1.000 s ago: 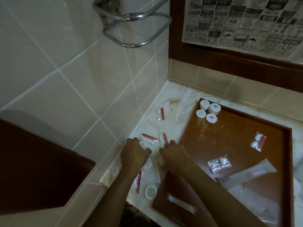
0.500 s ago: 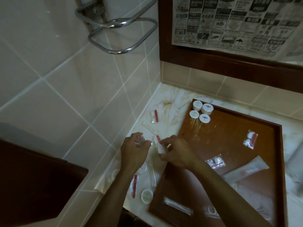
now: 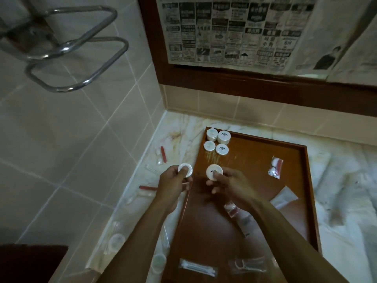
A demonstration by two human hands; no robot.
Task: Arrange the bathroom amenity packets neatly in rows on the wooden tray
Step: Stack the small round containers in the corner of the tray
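The wooden tray [image 3: 255, 158] lies on the marble counter, with several round white packets [image 3: 217, 142] grouped in its far left corner. My left hand [image 3: 173, 184] pinches a round white packet [image 3: 185, 169] just left of the tray's edge. My right hand [image 3: 230, 186] holds another round white packet [image 3: 214, 172] above the tray, below that group. A red-and-white packet [image 3: 275, 167] lies at the tray's right. A cotton-swab packet [image 3: 196, 267] and a floss packet [image 3: 247, 265] sit at its near edge.
Loose packets lie on the counter left of the tray: red-stick packets [image 3: 162, 155] [image 3: 148, 188] and round ones [image 3: 116, 241] [image 3: 159, 262]. A long white sachet [image 3: 284, 198] rests on the tray's right. A chrome towel rack [image 3: 81, 58] juts from the tiled wall. Newspaper [image 3: 234, 31] covers the mirror.
Both hands lifted from the packets on the counter, each now holding a round white packet. My right hand has moved right over the tray. The camera view shifted right.
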